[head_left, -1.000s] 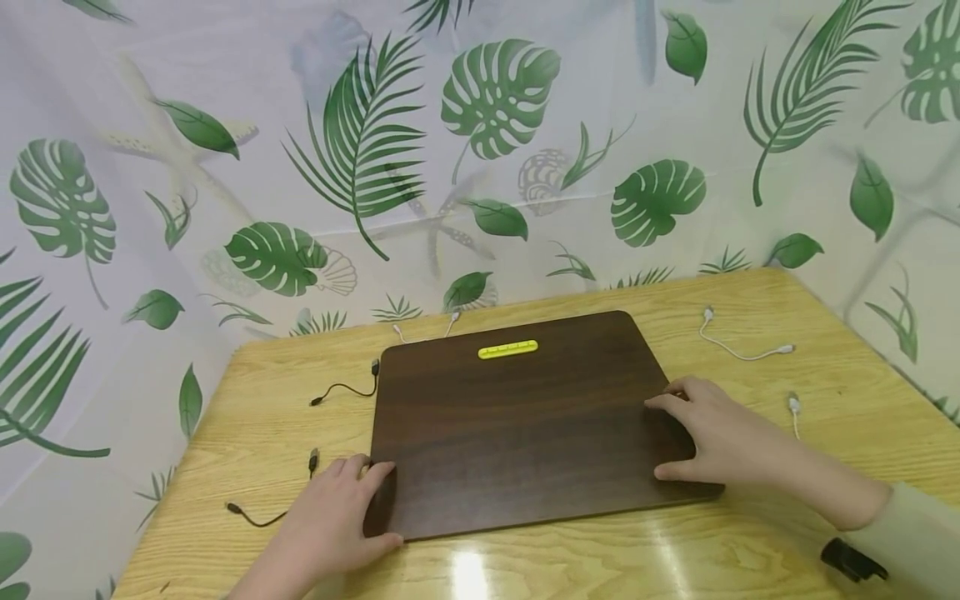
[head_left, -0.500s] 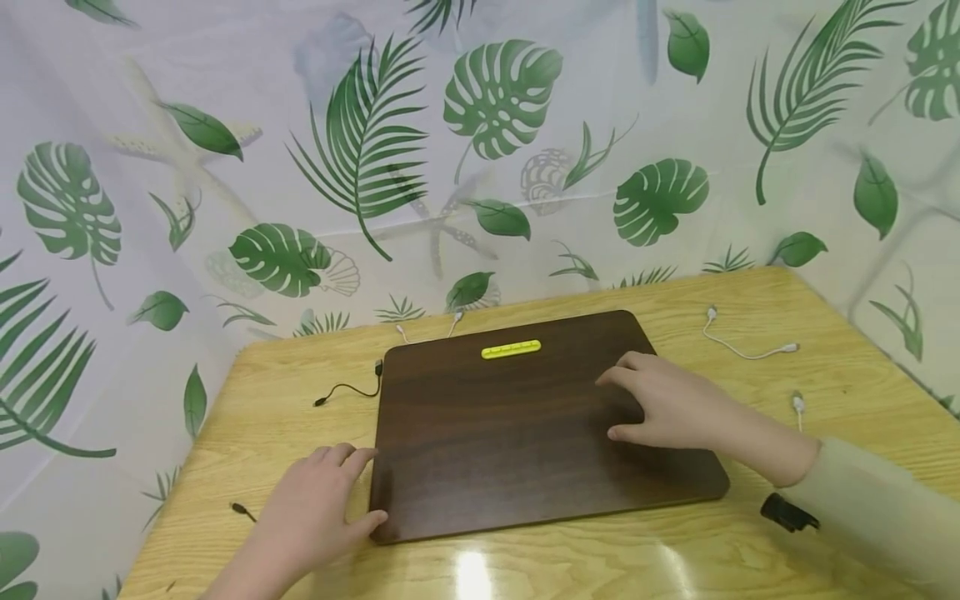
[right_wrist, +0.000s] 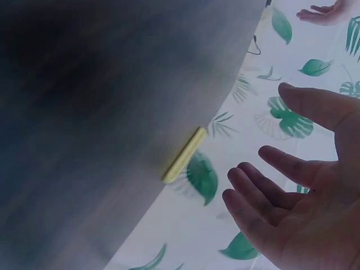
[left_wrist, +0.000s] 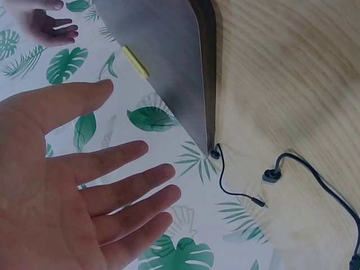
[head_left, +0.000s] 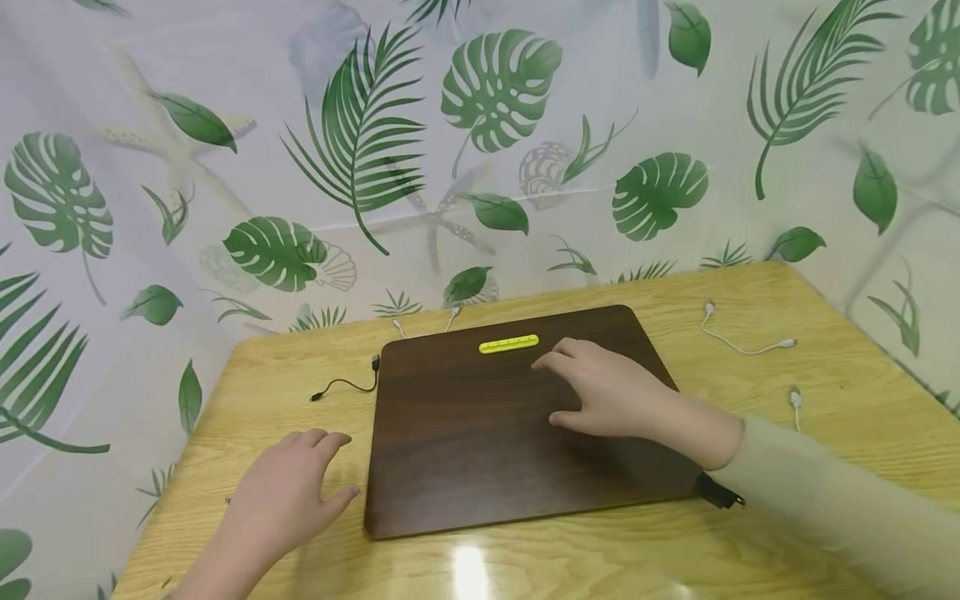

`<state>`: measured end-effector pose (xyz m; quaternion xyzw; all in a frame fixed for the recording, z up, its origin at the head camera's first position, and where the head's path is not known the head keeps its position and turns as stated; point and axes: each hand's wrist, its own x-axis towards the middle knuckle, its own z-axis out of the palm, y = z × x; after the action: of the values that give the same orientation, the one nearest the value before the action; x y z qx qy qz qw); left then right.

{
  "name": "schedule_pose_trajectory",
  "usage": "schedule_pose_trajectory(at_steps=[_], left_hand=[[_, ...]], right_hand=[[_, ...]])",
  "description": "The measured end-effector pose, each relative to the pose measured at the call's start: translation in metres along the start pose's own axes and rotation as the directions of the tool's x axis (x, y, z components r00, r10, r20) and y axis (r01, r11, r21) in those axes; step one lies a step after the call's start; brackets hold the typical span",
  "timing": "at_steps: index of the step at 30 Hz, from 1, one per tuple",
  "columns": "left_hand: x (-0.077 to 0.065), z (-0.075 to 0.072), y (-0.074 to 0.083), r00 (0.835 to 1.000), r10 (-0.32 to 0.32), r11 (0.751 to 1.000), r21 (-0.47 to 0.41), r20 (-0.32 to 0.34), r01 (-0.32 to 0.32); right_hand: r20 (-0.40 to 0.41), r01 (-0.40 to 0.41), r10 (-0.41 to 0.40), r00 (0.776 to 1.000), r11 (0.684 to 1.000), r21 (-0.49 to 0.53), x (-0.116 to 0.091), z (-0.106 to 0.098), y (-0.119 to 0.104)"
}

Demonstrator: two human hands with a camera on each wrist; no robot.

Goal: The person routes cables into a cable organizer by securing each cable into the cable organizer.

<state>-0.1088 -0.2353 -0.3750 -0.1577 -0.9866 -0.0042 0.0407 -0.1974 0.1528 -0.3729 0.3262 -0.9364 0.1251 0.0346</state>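
A dark brown wooden board [head_left: 465, 433] with rounded corners lies on the light wood table. Near its far edge sits a yellow slotted strip [head_left: 509, 344], also visible in the right wrist view as a yellow bar [right_wrist: 185, 155]. My right hand [head_left: 611, 387] hovers over the right half of the board, fingers loosely bent and holding nothing, just short of the strip. Left of the board, my left hand [head_left: 281, 492] is held over the table with spread fingers and nothing in it; the left wrist view shows its open palm [left_wrist: 67, 191].
Left of the board lies a short black cable [head_left: 345, 384]; another black cable [left_wrist: 315, 174] shows in the left wrist view. White cables lie behind the board [head_left: 426, 332] and to its right [head_left: 746, 344]. A leaf-patterned cloth [head_left: 525, 167] hangs behind the table.
My right hand has moved from the board's right edge inward over it, toward the yellow strip. My left hand has let go of the left edge and drawn away to the left.
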Motion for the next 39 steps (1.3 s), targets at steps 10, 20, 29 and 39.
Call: schedule_pose_trajectory(at_steps=[10,20,29,39], left_hand=[[0.0,-0.005,-0.012,0.999,-0.024,0.999,-0.021,0.021,0.024],[-0.006,-0.007,-0.037,0.993,-0.118,0.992,-0.041,0.023,0.119],[-0.011,-0.012,-0.048,0.976,-0.19,0.978,-0.061,0.107,0.197],[-0.02,-0.002,-0.057,0.965,-0.216,0.972,-0.059,0.15,0.227]], right_hand=[[-0.05,0.054,-0.056,0.997,0.998,-0.028,0.029,0.002,-0.021],[-0.077,0.135,-0.136,0.988,0.991,-0.008,0.054,0.004,-0.04],[-0.045,0.145,-0.143,0.989,0.989,0.042,0.071,0.011,-0.055],[-0.007,0.217,-0.217,0.976,0.976,0.026,0.092,0.017,-0.077]])
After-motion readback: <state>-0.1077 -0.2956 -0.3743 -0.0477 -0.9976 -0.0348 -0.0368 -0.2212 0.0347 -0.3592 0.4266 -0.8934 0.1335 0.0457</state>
